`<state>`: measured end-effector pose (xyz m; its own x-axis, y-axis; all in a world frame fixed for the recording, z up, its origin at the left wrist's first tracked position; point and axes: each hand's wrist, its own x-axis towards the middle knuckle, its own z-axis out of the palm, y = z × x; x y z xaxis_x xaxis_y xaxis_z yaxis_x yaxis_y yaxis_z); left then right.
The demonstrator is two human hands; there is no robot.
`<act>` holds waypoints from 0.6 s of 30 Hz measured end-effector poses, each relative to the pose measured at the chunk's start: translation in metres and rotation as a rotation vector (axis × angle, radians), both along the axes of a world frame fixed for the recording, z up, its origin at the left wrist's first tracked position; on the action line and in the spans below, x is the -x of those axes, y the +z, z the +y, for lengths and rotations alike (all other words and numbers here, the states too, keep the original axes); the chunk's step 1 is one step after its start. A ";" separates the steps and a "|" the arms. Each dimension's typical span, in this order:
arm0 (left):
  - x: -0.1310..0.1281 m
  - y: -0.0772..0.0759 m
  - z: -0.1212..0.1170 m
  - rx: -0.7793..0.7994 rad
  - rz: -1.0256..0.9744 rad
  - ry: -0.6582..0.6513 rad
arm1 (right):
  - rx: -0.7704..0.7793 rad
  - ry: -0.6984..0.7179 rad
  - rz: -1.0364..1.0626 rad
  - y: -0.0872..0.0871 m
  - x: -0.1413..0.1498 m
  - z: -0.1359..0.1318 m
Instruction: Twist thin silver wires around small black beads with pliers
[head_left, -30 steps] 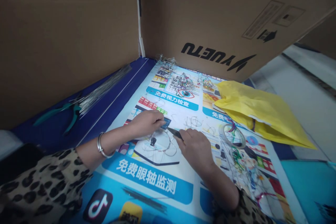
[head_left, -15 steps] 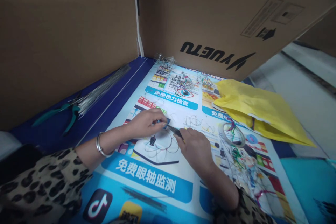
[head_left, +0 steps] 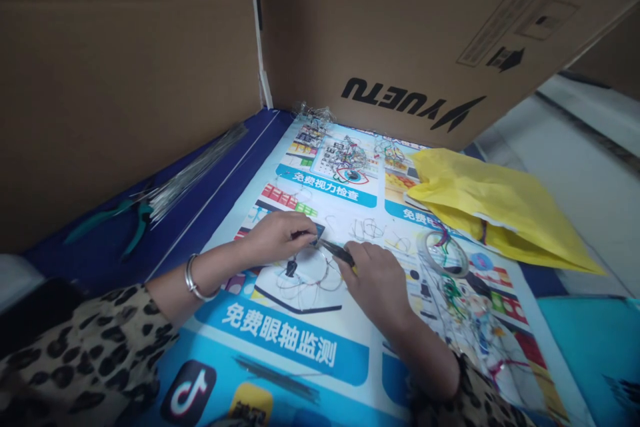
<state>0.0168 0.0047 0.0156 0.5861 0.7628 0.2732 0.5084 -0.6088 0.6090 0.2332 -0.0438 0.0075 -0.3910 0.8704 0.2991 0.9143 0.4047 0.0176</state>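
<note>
My right hand (head_left: 377,283) is wrapped around dark slim-nosed pliers (head_left: 337,251), whose tip points left toward my other hand. The fingers of my left hand (head_left: 285,235) are closed in a pinch right at that tip, on what looks like a thin wire (head_left: 327,278). Loops of this wire hang below the fingers over the printed poster (head_left: 345,317). The exact spot where plier jaws and wire meet is too small to make out.
Straight wires (head_left: 200,170) and green-handled pliers (head_left: 137,230) lie at the left. Tangled wires (head_left: 350,153) sit at the back. At the right are a tape roll (head_left: 445,255), a yellow bag (head_left: 500,207) and more coloured wire. Cardboard walls (head_left: 400,27) stand behind.
Both hands stay nearly in place. The left fingers have shifted slightly at the plier tip, and the view has tilted a little.
</note>
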 end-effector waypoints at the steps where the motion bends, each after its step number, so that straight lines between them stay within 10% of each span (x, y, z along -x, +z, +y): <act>1: 0.000 0.000 0.000 0.007 -0.010 0.000 | -0.011 0.001 0.001 0.000 -0.001 0.000; 18: -0.005 -0.002 -0.004 0.046 -0.071 0.070 | -0.019 0.103 -0.164 0.010 0.007 -0.003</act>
